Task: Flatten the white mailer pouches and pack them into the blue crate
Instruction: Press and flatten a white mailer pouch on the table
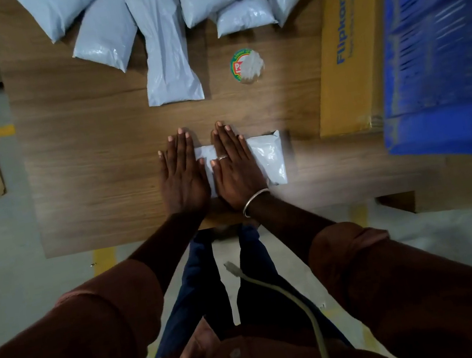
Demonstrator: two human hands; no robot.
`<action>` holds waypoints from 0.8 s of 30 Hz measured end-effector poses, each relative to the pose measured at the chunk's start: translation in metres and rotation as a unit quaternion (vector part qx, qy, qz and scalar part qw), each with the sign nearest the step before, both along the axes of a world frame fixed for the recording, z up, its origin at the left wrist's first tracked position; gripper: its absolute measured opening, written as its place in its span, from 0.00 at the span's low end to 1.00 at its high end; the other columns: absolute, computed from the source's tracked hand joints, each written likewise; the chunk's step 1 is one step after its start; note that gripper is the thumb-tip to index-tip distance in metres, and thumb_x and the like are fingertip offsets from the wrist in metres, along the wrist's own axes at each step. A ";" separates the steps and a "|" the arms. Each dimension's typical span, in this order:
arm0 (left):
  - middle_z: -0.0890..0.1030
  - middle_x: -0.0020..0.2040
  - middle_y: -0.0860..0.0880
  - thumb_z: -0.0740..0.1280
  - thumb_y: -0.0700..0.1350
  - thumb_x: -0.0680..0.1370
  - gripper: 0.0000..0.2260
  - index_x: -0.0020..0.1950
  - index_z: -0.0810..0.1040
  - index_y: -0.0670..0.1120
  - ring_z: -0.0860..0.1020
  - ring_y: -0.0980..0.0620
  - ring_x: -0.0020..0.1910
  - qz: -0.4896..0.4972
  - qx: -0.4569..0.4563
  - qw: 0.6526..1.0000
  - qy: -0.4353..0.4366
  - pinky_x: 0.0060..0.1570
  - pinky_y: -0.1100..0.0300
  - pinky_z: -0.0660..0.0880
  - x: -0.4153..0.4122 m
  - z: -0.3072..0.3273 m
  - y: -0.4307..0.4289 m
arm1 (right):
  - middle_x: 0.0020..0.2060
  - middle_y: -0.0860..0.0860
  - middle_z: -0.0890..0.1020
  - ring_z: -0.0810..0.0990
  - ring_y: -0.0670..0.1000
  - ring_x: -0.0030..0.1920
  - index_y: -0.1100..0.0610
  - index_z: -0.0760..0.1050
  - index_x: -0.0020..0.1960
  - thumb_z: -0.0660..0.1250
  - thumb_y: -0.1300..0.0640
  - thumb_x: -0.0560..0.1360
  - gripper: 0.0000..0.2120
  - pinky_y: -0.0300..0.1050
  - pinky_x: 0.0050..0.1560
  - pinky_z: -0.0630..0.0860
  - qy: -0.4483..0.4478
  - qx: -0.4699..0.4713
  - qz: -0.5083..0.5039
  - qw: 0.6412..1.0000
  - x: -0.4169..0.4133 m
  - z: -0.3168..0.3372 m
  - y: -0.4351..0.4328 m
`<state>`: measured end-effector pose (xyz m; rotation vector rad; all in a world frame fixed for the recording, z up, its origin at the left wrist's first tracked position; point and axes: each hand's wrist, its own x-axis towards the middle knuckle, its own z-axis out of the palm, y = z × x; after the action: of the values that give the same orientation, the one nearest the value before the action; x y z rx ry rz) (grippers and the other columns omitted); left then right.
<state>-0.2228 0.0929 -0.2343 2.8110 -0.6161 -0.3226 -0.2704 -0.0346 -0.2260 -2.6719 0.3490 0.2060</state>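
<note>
Nearest the camera, two rust-brown sleeves reach forward to the wood-grain worktop. The left hand and the right hand lie palm-down side by side, fingers spread flat and gripping nothing, pressing a white plastic mailer pouch near the worktop's 6 o'clock edge. The flattening step looks in hand. More puffy white pouches are heaped at 12 o'clock, a round sticker just short of them. The blue slatted plastic crate stands at 3 o'clock, beyond a yellow printed carton. Next, likely, the pouch must be picked up by an edge and carried right, over the carton, into the crate.
</note>
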 end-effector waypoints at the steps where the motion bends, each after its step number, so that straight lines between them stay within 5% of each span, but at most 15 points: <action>1: 0.56 0.82 0.45 0.47 0.48 0.86 0.24 0.82 0.54 0.43 0.53 0.46 0.82 0.004 0.001 1.000 -0.003 0.80 0.45 0.51 -0.001 0.004 -0.002 | 0.80 0.57 0.54 0.50 0.53 0.81 0.62 0.53 0.80 0.52 0.54 0.83 0.28 0.54 0.79 0.51 -0.004 0.002 0.003 1.000 -0.001 0.004 -0.002; 8: 0.55 0.83 0.45 0.42 0.52 0.86 0.26 0.82 0.55 0.43 0.51 0.47 0.82 -0.027 -0.050 0.998 0.001 0.81 0.47 0.50 -0.018 0.029 -0.031 | 0.80 0.56 0.54 0.48 0.53 0.81 0.62 0.52 0.80 0.55 0.55 0.83 0.28 0.54 0.80 0.48 -0.050 -0.023 -0.026 0.998 -0.024 0.027 -0.030; 12: 0.55 0.83 0.45 0.48 0.50 0.86 0.25 0.82 0.55 0.42 0.51 0.47 0.82 -0.043 -0.059 0.997 0.012 0.81 0.47 0.50 -0.027 0.014 -0.039 | 0.81 0.57 0.51 0.45 0.54 0.81 0.63 0.49 0.80 0.58 0.53 0.81 0.32 0.56 0.80 0.48 -0.017 -0.050 -0.034 0.998 -0.045 0.014 -0.038; 24: 0.55 0.83 0.47 0.51 0.48 0.86 0.25 0.82 0.55 0.43 0.51 0.48 0.82 -0.040 -0.044 0.998 -0.001 0.81 0.47 0.49 -0.032 -0.007 -0.042 | 0.81 0.57 0.52 0.47 0.54 0.81 0.62 0.50 0.80 0.51 0.54 0.83 0.29 0.55 0.80 0.50 -0.007 -0.031 -0.065 0.997 -0.051 -0.011 -0.038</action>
<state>-0.2547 0.0506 -0.2412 2.7096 -0.7255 -0.2993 -0.3211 -0.0727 -0.2365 -2.6979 0.5311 0.1380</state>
